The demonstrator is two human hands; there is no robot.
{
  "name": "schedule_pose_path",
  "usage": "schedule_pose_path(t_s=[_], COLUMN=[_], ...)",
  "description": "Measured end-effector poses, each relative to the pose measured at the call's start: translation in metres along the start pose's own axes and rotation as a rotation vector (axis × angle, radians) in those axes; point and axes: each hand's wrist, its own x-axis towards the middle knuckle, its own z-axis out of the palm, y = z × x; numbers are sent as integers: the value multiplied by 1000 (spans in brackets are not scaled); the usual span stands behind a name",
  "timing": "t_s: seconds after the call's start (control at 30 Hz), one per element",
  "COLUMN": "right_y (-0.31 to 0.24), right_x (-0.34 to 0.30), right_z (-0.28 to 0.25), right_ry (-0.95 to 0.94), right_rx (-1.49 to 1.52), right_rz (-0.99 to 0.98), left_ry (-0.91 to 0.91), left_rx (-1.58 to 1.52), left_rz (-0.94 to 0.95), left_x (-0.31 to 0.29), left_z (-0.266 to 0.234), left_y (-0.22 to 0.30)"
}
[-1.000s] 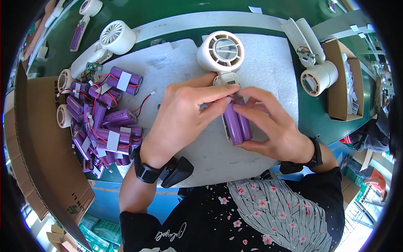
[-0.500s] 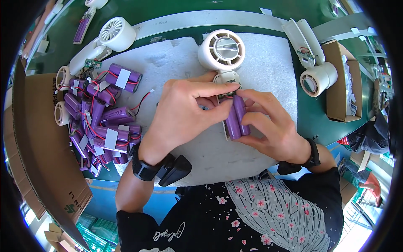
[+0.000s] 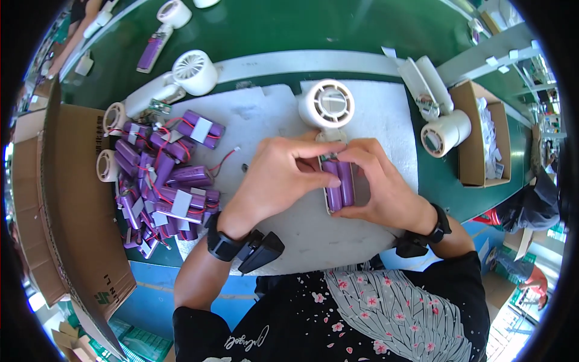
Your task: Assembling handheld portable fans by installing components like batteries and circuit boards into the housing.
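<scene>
A white handheld fan (image 3: 326, 104) lies on the foam mat with its round head away from me and its handle open toward me. In the handle sits a purple battery pack (image 3: 341, 194) of two cells side by side. My left hand (image 3: 278, 175) grips the upper part of the handle, its thumb reaching over to the cells and its index finger near the neck. My right hand (image 3: 386, 188) closes round the battery pack from the right, thumb at the near end and fingers at the far end. The fingers partly hide the handle's inside and any wiring there.
Purple battery packs with red and black wires are heaped (image 3: 166, 181) at left, beside a tall cardboard box (image 3: 81, 211). Other white fans (image 3: 196, 72) lie at the far left, with an opened fan (image 3: 445, 133) at right. A smaller carton (image 3: 474, 154) holds white parts.
The battery pack now sits straighter and deeper in the fan handle. My right hand has shifted along with it. The whole view has moved, placing the table things lower in the picture.
</scene>
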Motion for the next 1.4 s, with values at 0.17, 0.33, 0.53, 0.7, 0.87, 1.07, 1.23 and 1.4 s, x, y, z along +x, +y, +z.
schedule_pose_path(t_s=[0.17,0.33,0.53,0.7,0.87,1.07,1.23,1.4], right_y=[2,2,-16,-18,23,23,56,47], right_x=[-6,-14,-9,3,60,88,55,47], right_z=[1,1,-3,-7,-13,-66,-101,-97], right_ry=[-45,-7,-36,-63,211,275,156,80], right_rx=[49,-97,-358,-394,-492,-857,-969,-1004], right_rz=[-10,-102,-170,-127,-58,241,537,574], left_ry=[-41,-78,-16,114,400,586,790,731], left_rx=[62,85,99,156,408,876,1290,1522], left_rz=[8,-7,70,187,314,250,113,-90], left_x=[-1,1,-2,-2,4,-5,-12,-20], left_z=[1,-1,0,3,-1,-7,-19,-27], left_y=[3,-1,-1,-4,2,7,16,1])
